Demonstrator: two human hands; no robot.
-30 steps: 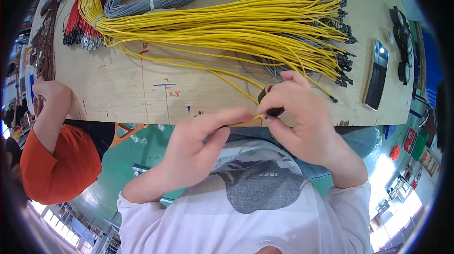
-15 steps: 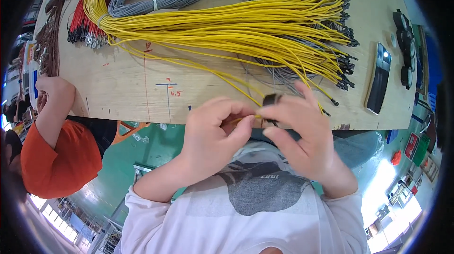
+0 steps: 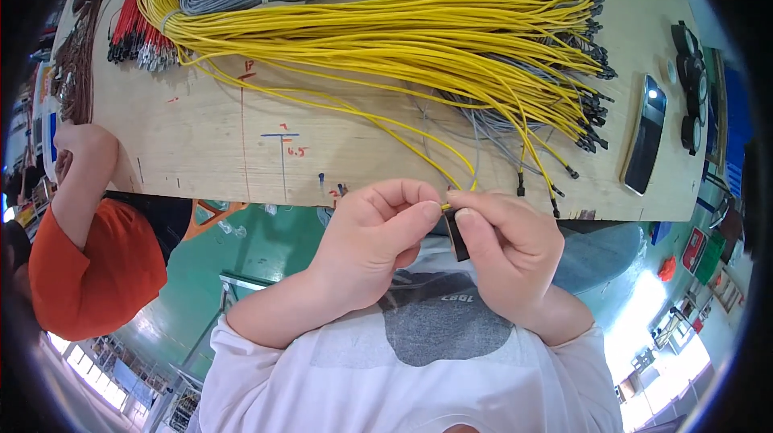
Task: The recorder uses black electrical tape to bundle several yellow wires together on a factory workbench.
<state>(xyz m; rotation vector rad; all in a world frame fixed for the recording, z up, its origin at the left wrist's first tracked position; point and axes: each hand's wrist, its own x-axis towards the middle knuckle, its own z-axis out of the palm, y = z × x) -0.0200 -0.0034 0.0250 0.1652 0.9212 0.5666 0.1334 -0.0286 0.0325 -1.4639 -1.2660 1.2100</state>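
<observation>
**Wire end at the connector: where the pinch could fail**

Both hands meet just below the near edge of the desk point(image 3: 201, 151), in front of the person's chest. The left hand point(image 3: 374, 240) has its fingers closed narrow, thumb against forefinger, pinching the tip of one yellow wire point(image 3: 419, 143). The right hand point(image 3: 507, 256) has its fingers closed on a small black connector point(image 3: 457, 233), held upright between thumb and forefinger. Wire tip and connector top touch, or nearly so; whether the tip is already seated cannot be told.

- The held wire runs back up over the desk into the big yellow wire bundle point(image 3: 386, 30). Any pull toward the body could drag neighbouring strands, or tug the tip out of the pinch.
- Very little wire shows beyond the left fingertips. A slight skew between tip and connector would likely bend the end rather than let it enter.
- The work hangs off the desk edge, over the floor. If the right thumb slips, the connector drops out of reach.
- Loose grey wires point(image 3: 475, 123) cross under the yellow ones nearby; a snag there seems possible.
- A second person's arm in an orange sleeve point(image 3: 88, 264) rests at the far left, well apart.
</observation>
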